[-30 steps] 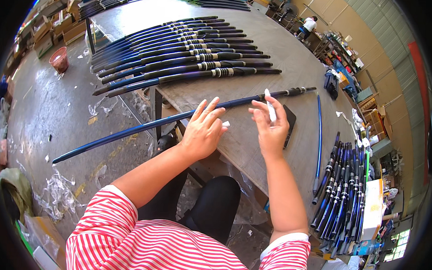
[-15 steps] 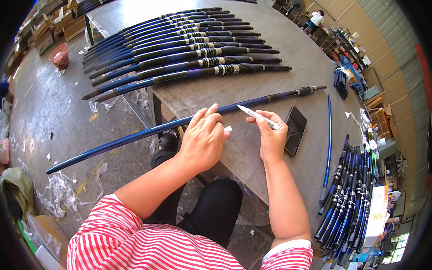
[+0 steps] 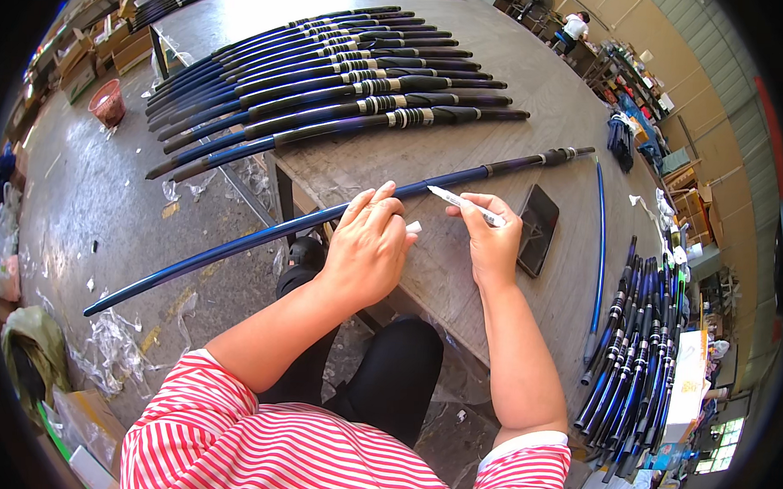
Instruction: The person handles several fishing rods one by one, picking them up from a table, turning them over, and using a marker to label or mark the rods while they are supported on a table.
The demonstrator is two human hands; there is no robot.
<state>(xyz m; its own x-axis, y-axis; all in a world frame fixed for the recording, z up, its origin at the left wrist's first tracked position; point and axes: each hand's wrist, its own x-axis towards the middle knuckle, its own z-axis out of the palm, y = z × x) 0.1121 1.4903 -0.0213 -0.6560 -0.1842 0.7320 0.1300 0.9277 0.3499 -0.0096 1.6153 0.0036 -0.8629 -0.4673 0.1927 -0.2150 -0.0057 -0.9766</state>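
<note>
A long dark blue fishing rod (image 3: 254, 237) lies aslant across the near table edge, its thin handle fittings at the upper right and its other end out over the floor at the left. My left hand (image 3: 365, 248) rests its fingertips on the middle of the rod. A white pen cap (image 3: 414, 227) sticks out between its fingers. In a pinch, my right hand (image 3: 495, 246) holds a white marker pen (image 3: 464, 205). The pen's tip is at the near side of the rod; whether it touches, I cannot tell.
Several dark rods (image 3: 328, 87) lie side by side on the table (image 3: 556, 86) beyond. A dark rectangular case (image 3: 540, 231) is beside my right hand. Another blue rod (image 3: 598, 252) and a bundle of rods (image 3: 633, 356) lie at the right. A red bucket (image 3: 107, 103) stands on the floor.
The marker tip has shifted very slightly left along the rod. Both hands keep their grips, and the rod stays almost where it was.
</note>
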